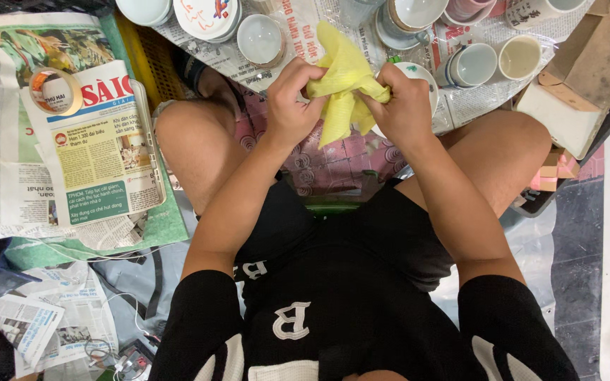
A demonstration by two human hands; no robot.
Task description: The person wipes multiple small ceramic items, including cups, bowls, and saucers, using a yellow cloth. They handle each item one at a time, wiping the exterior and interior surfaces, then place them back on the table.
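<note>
Black shirt with white letters, nearest the lens, then black shorts and two bare knees of a seated person. Left hand (289, 99) and right hand (402, 106) are raised between the knees, each clenched on a crumpled yellow cloth (344, 85), which bunches between them and hangs below the fingers. Just behind the right hand, a white cup (423, 73) shows only its rim; whether the hand touches it cannot be told. Beyond, on plastic-covered newspaper (305, 35), stand several cups: a pale blue cup (472, 65) and a cream cup (519, 58), both open and empty, and a small white bowl (260, 39), also empty. At left, a roll of tape (55, 92) lies on a folded newspaper (100, 152).
</note>
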